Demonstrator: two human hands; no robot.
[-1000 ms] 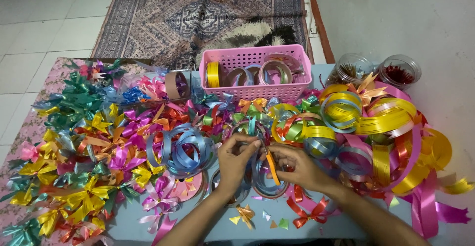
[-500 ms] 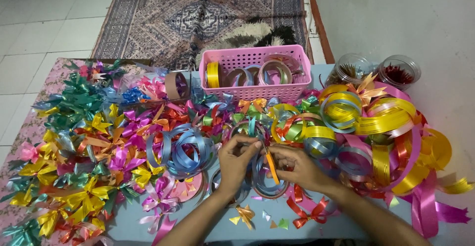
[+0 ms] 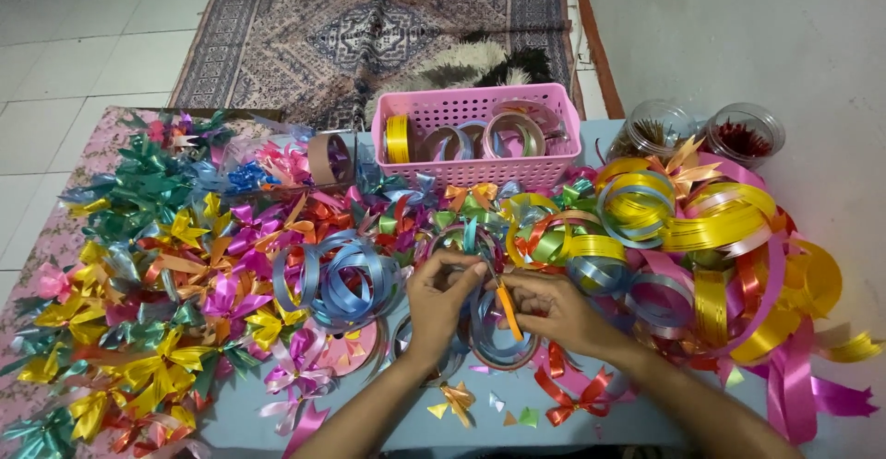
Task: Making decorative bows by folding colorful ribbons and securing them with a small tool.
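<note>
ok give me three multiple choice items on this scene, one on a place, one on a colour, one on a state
1. Where is the basket?
A. at the table's far edge
B. on the floor
C. in the person's lap

2. What colour is the scissors handle in the right hand?
A. green
B. orange
C. black

3. What is the left hand doing?
A. lying flat and empty
B. pinching ribbon
C. reaching into a jar

A: the basket stands behind the bows. B: orange shows between the fingers. B: fingertips are closed on a strip.
</note>
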